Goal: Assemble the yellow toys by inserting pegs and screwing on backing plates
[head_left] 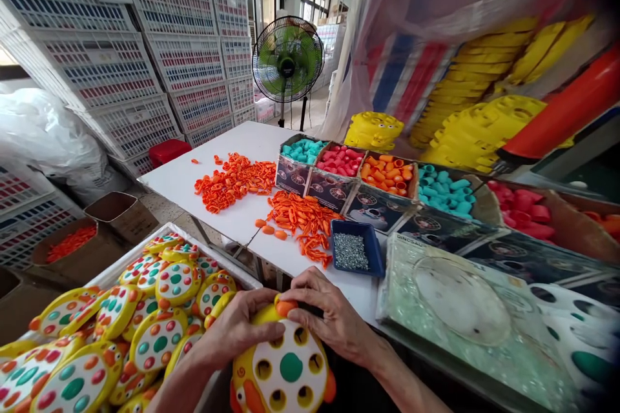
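Observation:
My left hand (242, 321) grips the left upper edge of a round yellow-and-white toy (290, 368) held low in front of me. Its white face has a green disc in the middle with several round holes around it. At the top rim, my right hand (334, 313) has its fingers and thumb closed around a small orange plastic piece (287, 308) that touches the toy. Another orange part (330, 386) sticks out at the toy's right side. Left of my forearm, a white crate (213, 250) holds many similar toys (178, 281) with coloured dots.
On the white table (232, 135) lie piles of orange parts (237, 181) and a blue tray (375, 248) of small screws. Boxes of coloured caps (329, 184) line its far side. A plastic-wrapped package (397, 297) lies at right; a fan (288, 58) stands behind.

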{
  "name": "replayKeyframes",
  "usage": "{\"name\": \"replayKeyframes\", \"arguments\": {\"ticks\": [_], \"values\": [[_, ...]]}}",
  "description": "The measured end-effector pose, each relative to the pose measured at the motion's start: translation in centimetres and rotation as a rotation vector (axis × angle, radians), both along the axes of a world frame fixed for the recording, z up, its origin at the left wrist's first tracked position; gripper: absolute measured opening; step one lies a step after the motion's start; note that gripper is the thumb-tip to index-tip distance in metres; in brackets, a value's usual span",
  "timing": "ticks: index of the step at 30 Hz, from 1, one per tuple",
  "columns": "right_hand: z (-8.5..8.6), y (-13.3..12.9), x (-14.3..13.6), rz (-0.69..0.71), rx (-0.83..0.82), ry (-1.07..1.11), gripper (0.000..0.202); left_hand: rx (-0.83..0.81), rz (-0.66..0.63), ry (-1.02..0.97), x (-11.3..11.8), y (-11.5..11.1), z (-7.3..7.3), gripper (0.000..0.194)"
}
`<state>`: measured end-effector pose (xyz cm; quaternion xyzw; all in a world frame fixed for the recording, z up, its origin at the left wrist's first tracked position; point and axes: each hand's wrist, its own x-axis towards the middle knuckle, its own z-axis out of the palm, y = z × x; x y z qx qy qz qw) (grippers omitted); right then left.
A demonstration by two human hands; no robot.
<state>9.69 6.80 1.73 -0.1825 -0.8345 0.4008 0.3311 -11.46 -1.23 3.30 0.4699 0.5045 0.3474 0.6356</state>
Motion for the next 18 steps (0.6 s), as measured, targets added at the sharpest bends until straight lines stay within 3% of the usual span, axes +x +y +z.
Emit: {"name": "replayKeyframes", "arguments": {"ticks": [7, 18], "values": [[-0.48, -0.58, -0.13, -0.047, 0.004, 0.023, 0.026, 0.071, 0.008, 0.206, -0.18, -0.02, -0.11, 0.032], [-0.15, -0.82, 0.63, -0.023, -0.014, -0.004, 0.029, 0.108, -0.019, 0.331, 0.24, 0.18, 0.63, 0.038]]}}
